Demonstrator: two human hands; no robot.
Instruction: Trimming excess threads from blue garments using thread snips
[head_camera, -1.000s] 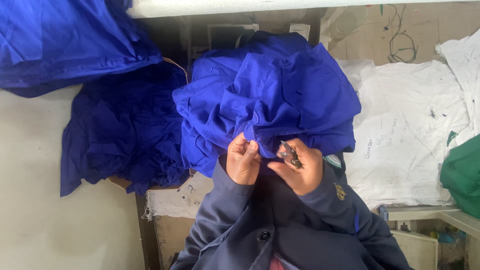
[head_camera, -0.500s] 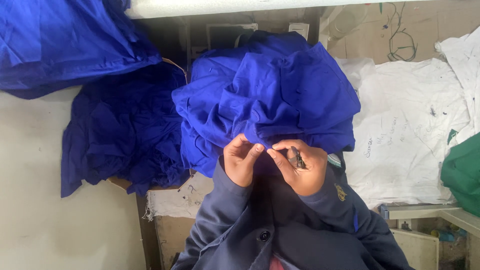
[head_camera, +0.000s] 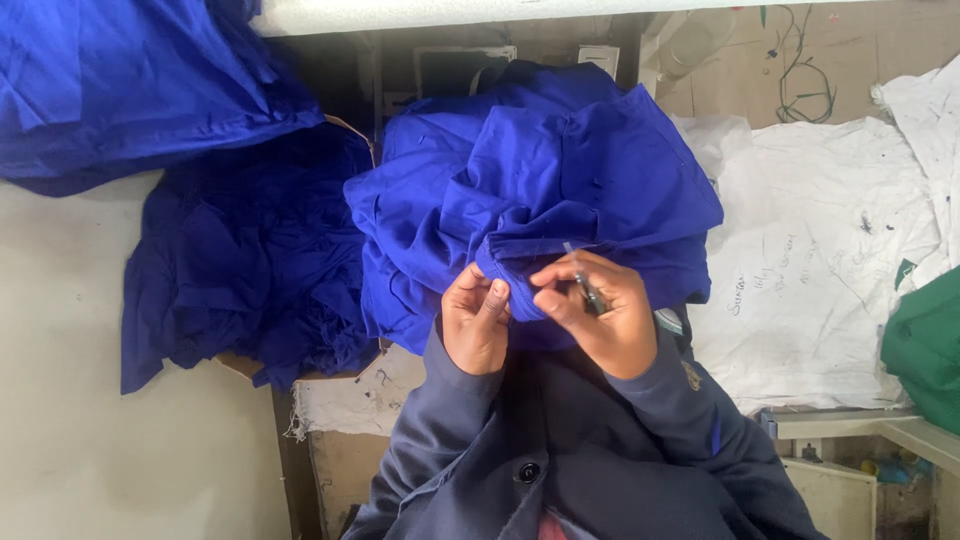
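Left hand: fingers curled, pinching the blue garment edge. Right hand: fingers closed around small metal snips, tip just above fingertips, touching cloth.

Pale floor, white bench top.

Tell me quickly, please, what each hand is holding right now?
Left hand: fingers shut on the blue cloth.
Right hand: shut on a small metal tool.

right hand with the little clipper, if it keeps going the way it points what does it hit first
The right hand aims its clipper up and away from the body, so it would probably meet the folded edge of the blue garment first; depth is hard to judge.
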